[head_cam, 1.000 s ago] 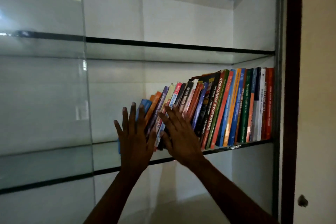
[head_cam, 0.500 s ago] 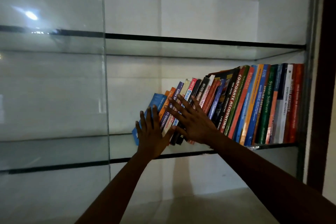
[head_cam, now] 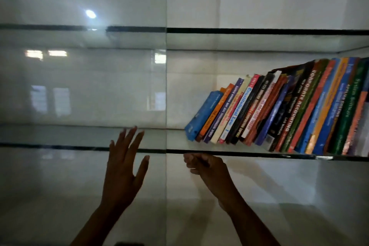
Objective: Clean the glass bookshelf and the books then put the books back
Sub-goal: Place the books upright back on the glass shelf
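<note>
A row of several colourful books (head_cam: 279, 112) leans to the right on the middle glass shelf (head_cam: 175, 140), filling its right half. A blue book (head_cam: 202, 115) ends the row on the left. My left hand (head_cam: 124, 168) is raised with fingers straight, in front of the shelf's front edge, well left of the books and touching none. My right hand (head_cam: 205, 168) hangs just below the shelf edge with fingers loosely curled, holding nothing. Both hands are apart from the books.
A glass door pane (head_cam: 79, 86) covers the left half of the cabinet, its edge running vertically at the centre. Another glass shelf (head_cam: 259, 31) spans above. Pale tiled walls back the cabinet. The lower compartment (head_cam: 279, 195) lies below the hands.
Both hands have let go of the books and dropped down and left, away from the row. The view has shifted left, so the books now sit further right.
</note>
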Available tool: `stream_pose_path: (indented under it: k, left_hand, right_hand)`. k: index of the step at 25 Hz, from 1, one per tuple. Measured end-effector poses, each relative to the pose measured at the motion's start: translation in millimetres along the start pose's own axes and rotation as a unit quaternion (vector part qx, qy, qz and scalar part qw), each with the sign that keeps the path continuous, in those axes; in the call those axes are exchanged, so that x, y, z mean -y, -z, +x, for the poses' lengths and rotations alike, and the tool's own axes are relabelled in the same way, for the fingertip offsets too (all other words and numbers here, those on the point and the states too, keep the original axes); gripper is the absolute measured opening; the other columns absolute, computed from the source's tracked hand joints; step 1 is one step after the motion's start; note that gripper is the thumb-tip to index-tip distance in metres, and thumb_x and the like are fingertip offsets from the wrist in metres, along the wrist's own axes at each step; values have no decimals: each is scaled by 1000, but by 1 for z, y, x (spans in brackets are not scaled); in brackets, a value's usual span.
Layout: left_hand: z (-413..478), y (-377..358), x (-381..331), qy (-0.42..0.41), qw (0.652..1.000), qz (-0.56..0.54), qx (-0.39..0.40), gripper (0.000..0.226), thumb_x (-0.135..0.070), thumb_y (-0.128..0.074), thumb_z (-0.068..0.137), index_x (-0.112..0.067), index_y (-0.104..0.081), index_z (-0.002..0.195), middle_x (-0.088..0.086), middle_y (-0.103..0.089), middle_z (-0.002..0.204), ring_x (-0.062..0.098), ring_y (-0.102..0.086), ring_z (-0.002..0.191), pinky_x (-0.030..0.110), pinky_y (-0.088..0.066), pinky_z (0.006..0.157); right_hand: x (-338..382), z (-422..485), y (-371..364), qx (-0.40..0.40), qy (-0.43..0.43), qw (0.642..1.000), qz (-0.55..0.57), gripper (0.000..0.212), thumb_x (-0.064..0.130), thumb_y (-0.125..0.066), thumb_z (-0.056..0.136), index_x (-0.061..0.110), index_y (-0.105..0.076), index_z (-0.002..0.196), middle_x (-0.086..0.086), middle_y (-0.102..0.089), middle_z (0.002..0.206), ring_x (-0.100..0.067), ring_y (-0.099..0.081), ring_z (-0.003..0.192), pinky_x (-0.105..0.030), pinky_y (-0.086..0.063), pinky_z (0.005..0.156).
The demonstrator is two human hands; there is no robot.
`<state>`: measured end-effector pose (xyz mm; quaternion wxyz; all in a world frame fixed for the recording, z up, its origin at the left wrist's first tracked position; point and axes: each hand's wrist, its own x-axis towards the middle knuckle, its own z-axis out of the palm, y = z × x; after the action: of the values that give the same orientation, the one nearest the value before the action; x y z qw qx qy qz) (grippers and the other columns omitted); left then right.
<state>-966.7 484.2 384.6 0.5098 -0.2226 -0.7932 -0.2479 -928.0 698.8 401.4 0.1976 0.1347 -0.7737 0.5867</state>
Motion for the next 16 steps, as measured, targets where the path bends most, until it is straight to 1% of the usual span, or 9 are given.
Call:
stream_pose_path:
  k: [1, 3, 4, 5, 7, 10, 13, 16]
  left_hand:
    - [-5, -1, 14, -6, 999, 32, 12, 58, -52, -24, 97, -26, -18, 149, 0, -14, 157, 20, -8, 146, 47, -7, 117]
    - [-15, -12, 36, -41, 993, 100, 42, 59, -51, -23, 98, -26, -12, 150, 5, -7, 158, 27, -5, 146, 53, -6, 115]
    - [-19, -17, 44, -62, 989, 128, 49, 59, -50, -23, 98, -26, -10, 150, 6, -4, 158, 29, -4, 145, 55, -6, 114]
    - [-22, -20, 51, -75, 985, 147, 48, 59, -50, -23, 98, -26, -8, 150, 6, -1, 159, 30, -2, 145, 55, -5, 114]
    - [-21, -23, 58, -84, 983, 161, 38, 60, -51, -22, 98, -27, -5, 150, 4, 4, 159, 28, 2, 145, 51, 1, 116]
    - [-21, -23, 60, -90, 982, 166, 30, 60, -52, -21, 98, -28, -4, 150, 3, 7, 158, 27, 4, 145, 49, 4, 116]
    - [-23, -26, 64, -92, 980, 174, 21, 61, -52, -22, 97, -28, -4, 150, 2, 7, 158, 27, 4, 145, 49, 5, 116]
    - [-22, -28, 65, -99, 979, 180, 7, 61, -53, -22, 97, -28, -3, 150, 2, 7, 158, 26, 4, 145, 48, 5, 116]
  right_hand:
    - [-5, 2, -16, 8, -37, 999, 1, 14, 27, -56, 92, 28, -67, 100, 12, -68, 99, -6, -63, 96, -20, -50, 87]
    - [-15, 5, -46, 60, -54, 995, -53, 31, 37, -52, 93, 27, -58, 121, 16, -56, 115, 0, -52, 110, -18, -41, 96]
    - [-17, 8, -58, 94, -56, 993, -42, 36, 37, -50, 94, 26, -52, 128, 15, -53, 123, 0, -49, 113, -17, -38, 96]
    - [-19, 12, -67, 124, -53, 991, -2, 37, 34, -49, 94, 25, -49, 130, 10, -54, 127, -2, -51, 115, -17, -40, 97]
    - [-20, 18, -74, 162, -40, 982, 85, 29, 23, -50, 94, 21, -53, 123, -1, -62, 123, -9, -59, 111, -20, -46, 95]
    - [-25, 24, -71, 165, -40, 974, 153, 23, 15, -54, 91, 17, -61, 114, -4, -70, 109, -16, -65, 103, -26, -51, 90]
    - [-26, 23, -73, 127, -61, 973, 181, 20, 12, -61, 86, 15, -66, 104, -6, -72, 101, -19, -68, 97, -28, -53, 86]
    - [-26, 23, -78, 47, -86, 979, 178, 14, 10, -72, 77, 16, -70, 90, -7, -74, 90, -18, -71, 85, -25, -56, 78]
